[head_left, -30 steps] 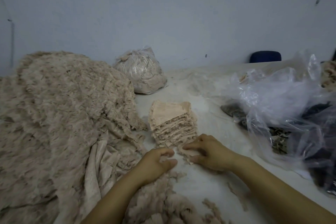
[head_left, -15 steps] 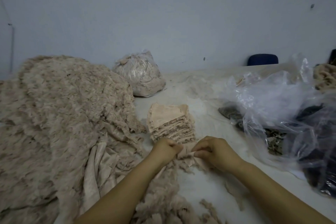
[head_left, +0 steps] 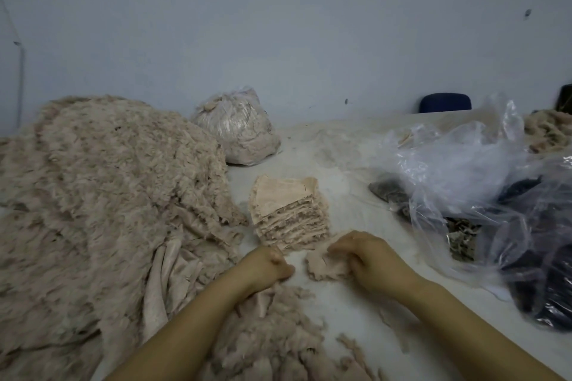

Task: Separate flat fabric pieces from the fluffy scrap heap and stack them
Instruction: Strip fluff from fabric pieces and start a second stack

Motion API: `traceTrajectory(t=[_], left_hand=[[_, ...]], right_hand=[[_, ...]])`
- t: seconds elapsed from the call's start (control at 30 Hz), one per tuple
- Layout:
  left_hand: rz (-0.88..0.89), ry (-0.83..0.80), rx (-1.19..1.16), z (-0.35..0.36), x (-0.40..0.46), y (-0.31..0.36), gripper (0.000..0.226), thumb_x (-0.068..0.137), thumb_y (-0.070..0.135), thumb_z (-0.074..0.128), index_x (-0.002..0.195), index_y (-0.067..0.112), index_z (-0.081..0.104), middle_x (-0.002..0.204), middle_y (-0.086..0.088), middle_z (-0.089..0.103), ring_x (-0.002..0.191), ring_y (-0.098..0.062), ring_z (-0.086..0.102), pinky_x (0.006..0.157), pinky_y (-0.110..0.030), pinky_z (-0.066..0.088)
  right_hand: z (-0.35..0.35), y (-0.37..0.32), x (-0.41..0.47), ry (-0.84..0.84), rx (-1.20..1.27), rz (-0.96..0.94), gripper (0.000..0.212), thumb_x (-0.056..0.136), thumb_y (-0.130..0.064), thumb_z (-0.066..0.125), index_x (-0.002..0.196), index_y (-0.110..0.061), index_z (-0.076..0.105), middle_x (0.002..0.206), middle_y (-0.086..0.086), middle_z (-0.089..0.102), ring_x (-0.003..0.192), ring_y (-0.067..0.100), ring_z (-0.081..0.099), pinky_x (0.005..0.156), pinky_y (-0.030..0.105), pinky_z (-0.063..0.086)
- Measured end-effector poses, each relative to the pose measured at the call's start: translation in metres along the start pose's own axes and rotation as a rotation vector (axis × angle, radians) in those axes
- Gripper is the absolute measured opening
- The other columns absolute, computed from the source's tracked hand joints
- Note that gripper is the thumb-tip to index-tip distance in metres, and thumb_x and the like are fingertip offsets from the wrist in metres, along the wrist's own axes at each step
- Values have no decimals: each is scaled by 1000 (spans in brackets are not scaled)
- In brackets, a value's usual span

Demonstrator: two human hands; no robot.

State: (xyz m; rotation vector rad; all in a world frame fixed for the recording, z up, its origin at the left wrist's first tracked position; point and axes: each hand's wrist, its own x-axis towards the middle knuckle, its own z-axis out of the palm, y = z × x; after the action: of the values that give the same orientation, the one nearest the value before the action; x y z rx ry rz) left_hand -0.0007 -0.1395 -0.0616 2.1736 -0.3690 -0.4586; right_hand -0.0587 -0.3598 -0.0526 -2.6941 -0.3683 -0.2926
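Closest to the camera there's loose fluff (head_left: 272,337) strewn over the table (head_left: 346,312) between the person's forearms. Just past it, the left hand (head_left: 266,266) is curled into a fist at the edge of that fluff; can't tell if it's actually got anything pinched. The right hand (head_left: 368,257) is a little apart from it, fingers curled over a small pinkish fabric piece (head_left: 325,266) lying on the table, so that one looks freshly pulled free and not stacked yet. Right behind the hands sits the stack (head_left: 289,213), already a decent number of layers, edges frayed. Then on the left there's the huge scrap heap (head_left: 105,195), still massive, so honestly most of the job looks ahead. Further back: a tied bag of fluff (head_left: 238,130) and crumpled clear plastic bags (head_left: 464,170) on the right.
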Motion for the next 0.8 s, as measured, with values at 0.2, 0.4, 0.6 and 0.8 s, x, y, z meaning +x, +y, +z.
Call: traceTrajectory(t=[0.2,0.4,0.6,0.8], left_hand=[[151,-112,-607,-23,-30,-3,33,69,32,76,94,12,67,82,-6,67,75,-16,63,67,-24,52],[110,-15,-828,-16,-42,-8,60,61,8,77,117,10,56,108,-17,67,94,-23,68,75,-27,55],[113,25,-1121,-12,-44,-9,18,76,9,60,92,-1,62,88,-20,67,75,-26,66,64,-34,58],[65,161,-1120,-17,-43,-9,29,92,-10,38,88,6,62,65,-9,69,50,-16,64,44,-21,51]], right_hand=[[21,-70,-3,-112,784,126,38,75,-52,66,110,-38,62,89,-14,70,82,-3,64,74,12,47],[31,-76,5,154,1074,256,7,86,-9,67,89,-2,64,75,1,65,69,13,61,61,20,48],[42,-71,0,77,1333,293,9,87,-6,61,79,-5,57,53,7,54,43,14,47,43,21,39],[43,-67,-6,-17,1366,260,28,80,-28,65,67,-9,50,50,7,51,34,13,34,36,19,29]])
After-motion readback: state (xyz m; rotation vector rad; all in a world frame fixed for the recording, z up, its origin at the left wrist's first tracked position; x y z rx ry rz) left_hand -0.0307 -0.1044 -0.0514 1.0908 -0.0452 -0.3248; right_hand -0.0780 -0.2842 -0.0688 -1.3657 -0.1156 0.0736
